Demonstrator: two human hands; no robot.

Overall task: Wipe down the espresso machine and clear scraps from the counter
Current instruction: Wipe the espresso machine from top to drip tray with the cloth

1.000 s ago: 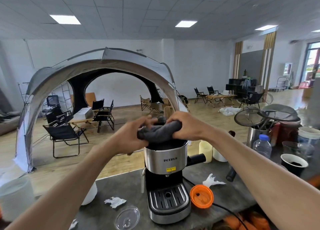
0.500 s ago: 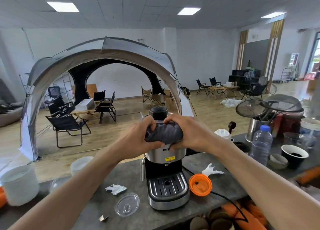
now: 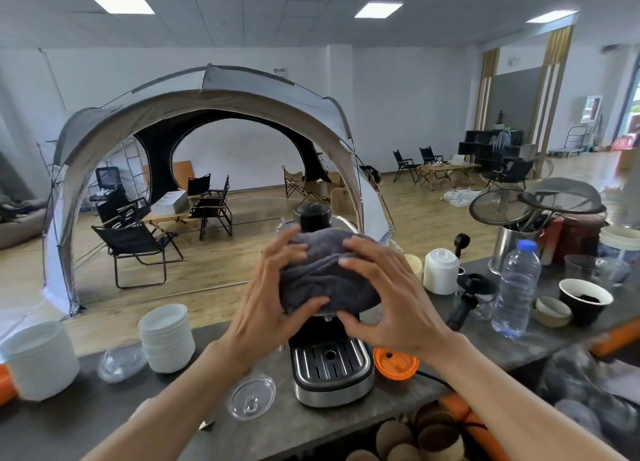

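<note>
The espresso machine (image 3: 330,367) stands mid-counter, steel drip tray facing me, black round cap (image 3: 312,216) on top. A dark grey cloth (image 3: 327,280) is draped over its steel front and hides the body. My left hand (image 3: 266,297) grips the cloth's left side with thumb across the lower edge. My right hand (image 3: 388,294) presses on the cloth's right side with fingers spread. No paper scraps show on the counter (image 3: 173,401); my arms cover parts of it.
Left of the machine: a clear lid (image 3: 252,396), a white bowl stack (image 3: 168,337), a clear dome lid (image 3: 121,362), a white tub (image 3: 41,360). Right: an orange lid (image 3: 394,362), water bottle (image 3: 516,289), paper cup (image 3: 585,299), white jar (image 3: 440,270), steel canister with strainers (image 3: 509,245).
The cloth has gone from a bunched roll above the machine's top down over its front, spread wider. My view has dropped closer. The white scraps seen earlier are out of sight.
</note>
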